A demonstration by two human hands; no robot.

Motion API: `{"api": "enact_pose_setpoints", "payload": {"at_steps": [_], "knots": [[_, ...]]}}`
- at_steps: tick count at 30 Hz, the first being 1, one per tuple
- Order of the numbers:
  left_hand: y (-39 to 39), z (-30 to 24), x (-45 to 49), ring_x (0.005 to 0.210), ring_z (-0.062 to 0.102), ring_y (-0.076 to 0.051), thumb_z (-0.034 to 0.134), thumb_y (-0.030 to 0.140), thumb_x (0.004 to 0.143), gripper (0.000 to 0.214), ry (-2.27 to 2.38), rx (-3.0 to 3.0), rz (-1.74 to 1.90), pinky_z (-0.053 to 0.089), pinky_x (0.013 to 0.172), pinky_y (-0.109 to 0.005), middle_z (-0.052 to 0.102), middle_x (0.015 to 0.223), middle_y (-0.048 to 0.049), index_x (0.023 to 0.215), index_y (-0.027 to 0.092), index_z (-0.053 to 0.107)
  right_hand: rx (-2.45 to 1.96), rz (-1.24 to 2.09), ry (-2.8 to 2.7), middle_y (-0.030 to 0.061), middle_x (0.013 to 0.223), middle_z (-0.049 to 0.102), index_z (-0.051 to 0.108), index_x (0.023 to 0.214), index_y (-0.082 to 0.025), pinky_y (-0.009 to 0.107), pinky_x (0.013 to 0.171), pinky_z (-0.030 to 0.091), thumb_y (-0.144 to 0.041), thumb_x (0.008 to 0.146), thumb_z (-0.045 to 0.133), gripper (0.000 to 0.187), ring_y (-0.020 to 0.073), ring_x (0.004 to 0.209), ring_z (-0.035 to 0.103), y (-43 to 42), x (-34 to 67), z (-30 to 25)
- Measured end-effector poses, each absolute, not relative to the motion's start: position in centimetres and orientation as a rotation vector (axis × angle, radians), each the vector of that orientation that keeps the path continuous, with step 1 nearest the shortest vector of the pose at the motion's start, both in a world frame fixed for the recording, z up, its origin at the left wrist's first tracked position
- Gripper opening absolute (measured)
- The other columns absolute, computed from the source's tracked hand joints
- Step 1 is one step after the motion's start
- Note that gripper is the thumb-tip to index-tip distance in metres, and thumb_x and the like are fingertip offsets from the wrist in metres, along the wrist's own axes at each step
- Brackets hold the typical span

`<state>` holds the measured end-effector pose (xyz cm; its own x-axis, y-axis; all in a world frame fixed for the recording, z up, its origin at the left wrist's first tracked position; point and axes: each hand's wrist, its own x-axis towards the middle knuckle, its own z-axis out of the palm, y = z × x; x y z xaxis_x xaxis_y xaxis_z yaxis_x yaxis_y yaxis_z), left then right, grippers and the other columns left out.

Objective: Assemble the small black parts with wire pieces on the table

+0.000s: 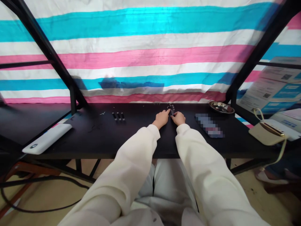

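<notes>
1. The small dark grey piece [172, 110] is near the far edge of the counter [94, 141], a little right of its middle. Its long axis runs almost straight from the near edge toward the far edge; whether it lies flat or is tipped up, I cannot tell.
2. 1 end points at the far edge; the other points back toward the person, at the right hand [179, 118].
3. The piece sits between the hands, just beyond the right fingertips and just beside the left hand [161, 118].
4. The right hand is curled, its fingertips at the piece's near end; I cannot tell whether they grip it.
5. The left hand stretches 1 finger toward the piece's left side; contact is too small to tell.
6. Pale curled scraps [168, 107] lie by the piece, and a row of tiny metallic bits [156, 103] is at the far edge.
7. 3 dark cylinders [118, 116] with pale ends form a row left of the hands.
8. A shiny metal dish [221, 107] is at the far right corner; a white power bank [48, 138] is along the left edge.
</notes>
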<state>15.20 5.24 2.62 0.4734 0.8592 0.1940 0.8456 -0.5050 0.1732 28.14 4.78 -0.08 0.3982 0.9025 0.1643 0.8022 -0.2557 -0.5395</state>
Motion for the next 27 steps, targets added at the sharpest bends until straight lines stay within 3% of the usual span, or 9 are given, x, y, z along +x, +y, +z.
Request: {"api": "enact_pose_setpoints", "payload": {"at_steps": [6, 10, 17, 27], "knots": [[4.8, 2.9, 14.6, 0.091, 0.061, -0.023, 0.039, 0.027, 0.090, 0.028, 1.590, 2.627, 0.558, 0.045, 0.077, -0.034, 0.060, 0.107, -0.0095, 0.113, 0.020, 0.053, -2.108, 0.270, -1.408, 0.0069, 0.102, 0.065, 0.063, 0.094, -0.020, 0.040, 0.089, 0.038, -0.033, 0.076, 0.060, 0.022, 0.0236, 0.105, 0.055, 4.9, 27.8, 0.2], [4.0, 3.6, 13.3, 0.091, 0.061, -0.020, 0.045, 0.029, 0.088, 0.023, 1.594, 2.543, 0.657, 0.044, 0.078, -0.032, 0.063, 0.104, -0.0070, 0.107, 0.023, 0.056, -2.086, 0.297, -1.376, 0.0063, 0.099, 0.066, 0.064, 0.087, -0.020, 0.041, 0.091, 0.036, -0.030, 0.076, 0.060, 0.015, 0.0232, 0.103, 0.056, 4.8, 27.6, 0.3], [2.4, 3.8, 8.7, 0.074, 0.060, -0.015, 0.059, 0.029, 0.079, 0.015, 1.515, 2.205, 0.991, 0.044, 0.071, -0.027, 0.066, 0.078, -0.0012, 0.091, 0.022, 0.064, -2.064, 0.343, -1.392, 0.0079, 0.097, 0.067, 0.066, 0.080, -0.019, 0.038, 0.089, 0.039, -0.028, 0.074, 0.062, 0.011, 0.0226, 0.099, 0.059, 4.1, 27.2, 0.6], [-0.3, 0.8, 3.7, 0.061, 0.057, -0.011, 0.059, 0.030, 0.076, 0.018, 1.512, 1.872, 1.318, 0.045, 0.063, -0.023, 0.062, 0.067, -0.0005, 0.088, 0.017, 0.064, -2.037, 0.327, -1.559, 0.0094, 0.094, 0.068, 0.068, 0.081, -0.019, 0.030, 0.079, 0.044, -0.026, 0.075, 0.061, 0.012, 0.0216, 0.092, 0.063, 1.3, 22.6, 1.4]]}}
